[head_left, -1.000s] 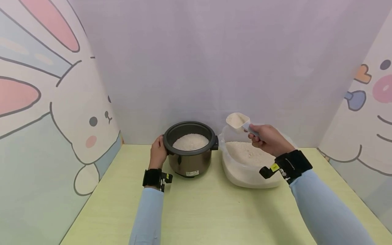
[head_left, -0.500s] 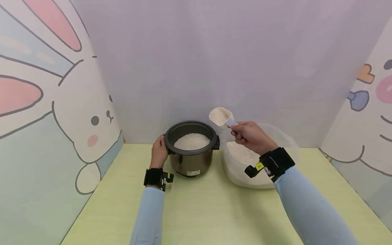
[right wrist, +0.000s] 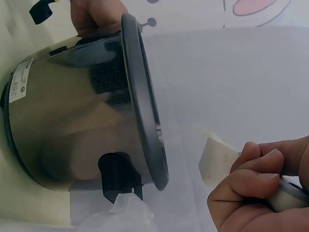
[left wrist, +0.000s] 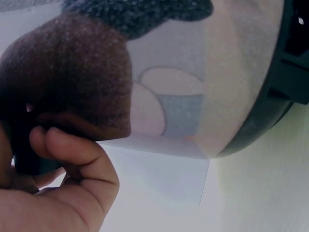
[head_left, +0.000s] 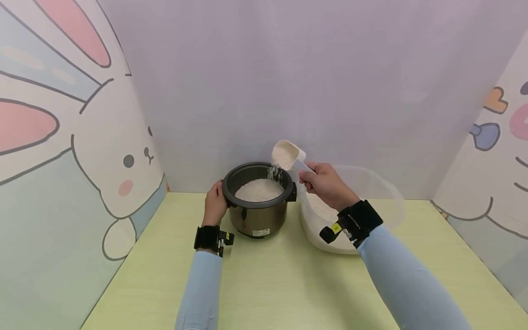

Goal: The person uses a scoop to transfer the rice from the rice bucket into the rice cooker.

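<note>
A dark rice cooker without a lid stands on the table, with white rice inside. My left hand grips its left side handle, fingers curled round it in the left wrist view. With my right hand I hold a white measuring scoop by its handle. The scoop tilts left above the cooker's right rim, and rice grains fall from it into the pot. In the right wrist view the scoop is beyond the cooker's rim, partly hidden by my fingers.
A clear plastic tub of rice stands right of the cooker, partly hidden by my right hand and wrist. The pale yellow-green table stretches in front. A plain backdrop rises behind, with cartoon-printed panels at the sides.
My right hand has moved left with the scoop, from above the tub to the cooker's rim. The scoop has tipped, and rice now falls. My left hand stays on the cooker handle.
</note>
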Available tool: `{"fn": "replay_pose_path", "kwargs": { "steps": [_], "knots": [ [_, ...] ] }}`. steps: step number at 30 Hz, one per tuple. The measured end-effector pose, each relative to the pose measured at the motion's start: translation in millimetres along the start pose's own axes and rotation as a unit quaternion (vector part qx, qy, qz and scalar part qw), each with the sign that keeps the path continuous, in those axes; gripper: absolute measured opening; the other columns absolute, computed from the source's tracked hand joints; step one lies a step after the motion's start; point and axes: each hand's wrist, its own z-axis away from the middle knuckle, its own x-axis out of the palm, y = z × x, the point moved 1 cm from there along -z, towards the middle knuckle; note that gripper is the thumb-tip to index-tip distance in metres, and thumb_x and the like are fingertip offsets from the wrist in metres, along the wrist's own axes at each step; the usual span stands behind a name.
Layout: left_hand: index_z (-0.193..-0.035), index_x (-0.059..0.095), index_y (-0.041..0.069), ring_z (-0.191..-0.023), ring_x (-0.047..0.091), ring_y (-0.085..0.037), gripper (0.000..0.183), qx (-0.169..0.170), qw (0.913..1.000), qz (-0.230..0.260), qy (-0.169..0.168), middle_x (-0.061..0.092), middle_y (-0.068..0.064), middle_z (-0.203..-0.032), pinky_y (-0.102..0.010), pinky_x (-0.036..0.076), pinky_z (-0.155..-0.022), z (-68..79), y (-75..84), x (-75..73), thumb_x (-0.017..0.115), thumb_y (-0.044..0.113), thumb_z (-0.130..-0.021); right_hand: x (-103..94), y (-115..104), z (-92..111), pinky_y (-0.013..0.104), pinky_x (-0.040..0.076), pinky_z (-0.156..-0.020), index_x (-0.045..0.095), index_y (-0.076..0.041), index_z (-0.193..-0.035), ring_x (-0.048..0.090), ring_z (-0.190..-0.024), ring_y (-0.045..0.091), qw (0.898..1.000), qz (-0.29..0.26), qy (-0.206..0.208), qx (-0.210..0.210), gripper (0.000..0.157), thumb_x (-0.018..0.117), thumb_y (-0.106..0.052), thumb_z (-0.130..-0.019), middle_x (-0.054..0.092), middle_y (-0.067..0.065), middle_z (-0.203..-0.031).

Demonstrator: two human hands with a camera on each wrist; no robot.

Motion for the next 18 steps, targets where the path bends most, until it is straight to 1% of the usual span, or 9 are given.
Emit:
{"fn": "replay_pose_path", "kwargs": {
  "steps": [3,8,10,14,16,18],
  "knots": [
    [-0.137,0.061,0.005,-0.074,0.053,-0.018,0.042,0.002,1.0,0.001,0.0,0.06,-0.014,-0.096,-0.031,0.045,-0.069,-0.2,-0.7,-0.2,0.034,0.029,-0.114,6.1,3.0,-1.3,0.027,0.035,-0.068,0.048,0.011,-0.128,0.038,-0.079,0.017,1.0,0.021,0.002,-0.014,0.027,0.042,-0.009,-0.111,0.046,0.011,-0.093],
    [-0.138,0.06,0.005,-0.069,0.052,-0.016,0.043,0.004,1.0,-0.001,0.0,0.058,-0.013,-0.091,-0.031,0.045,-0.067,0.0,-0.1,-0.4,0.034,0.029,-0.114,11.6,10.5,-4.1,0.031,0.039,-0.072,0.053,0.012,-0.123,0.043,-0.087,0.024,0.996,0.085,0.011,-0.038,0.027,0.044,-0.01,-0.11,0.049,0.016,-0.101],
    [-0.139,0.06,0.005,-0.069,0.052,-0.016,0.043,0.004,1.0,0.0,-0.001,0.058,-0.014,-0.091,-0.031,0.045,-0.066,-0.2,0.1,0.0,0.034,0.029,-0.114,13.6,12.6,-5.4,0.031,0.039,-0.071,0.055,0.012,-0.119,0.044,-0.084,0.024,0.994,0.103,0.017,-0.044,0.026,0.046,-0.01,-0.109,0.05,0.015,-0.1],
    [-0.139,0.059,0.005,-0.069,0.053,-0.017,0.043,0.003,1.0,0.001,-0.001,0.058,-0.014,-0.091,-0.03,0.046,-0.066,0.0,0.8,0.2,0.034,0.028,-0.114,19.4,14.2,-6.8,0.03,0.038,-0.065,0.059,0.008,-0.108,0.043,-0.074,0.02,0.991,0.121,0.025,-0.052,0.021,0.049,-0.01,-0.107,0.051,0.01,-0.087],
    [-0.139,0.059,0.005,-0.07,0.053,-0.017,0.043,0.003,1.0,0.0,-0.001,0.058,-0.014,-0.092,-0.03,0.046,-0.066,0.0,0.6,0.3,0.034,0.028,-0.114,22.8,13.7,-6.8,0.03,0.037,-0.064,0.059,0.006,-0.105,0.042,-0.072,0.02,0.989,0.132,0.024,-0.055,0.018,0.05,-0.009,-0.106,0.051,0.009,-0.086],
    [-0.14,0.059,0.005,-0.071,0.053,-0.017,0.043,0.003,1.0,-0.002,-0.001,0.059,-0.014,-0.094,-0.03,0.046,-0.066,0.1,0.4,0.4,0.034,0.028,-0.114,26.2,12.2,-6.3,0.031,0.037,-0.064,0.06,0.003,-0.105,0.042,-0.072,0.021,0.988,0.141,0.022,-0.057,0.016,0.05,-0.009,-0.106,0.051,0.01,-0.088]
  ]
}}
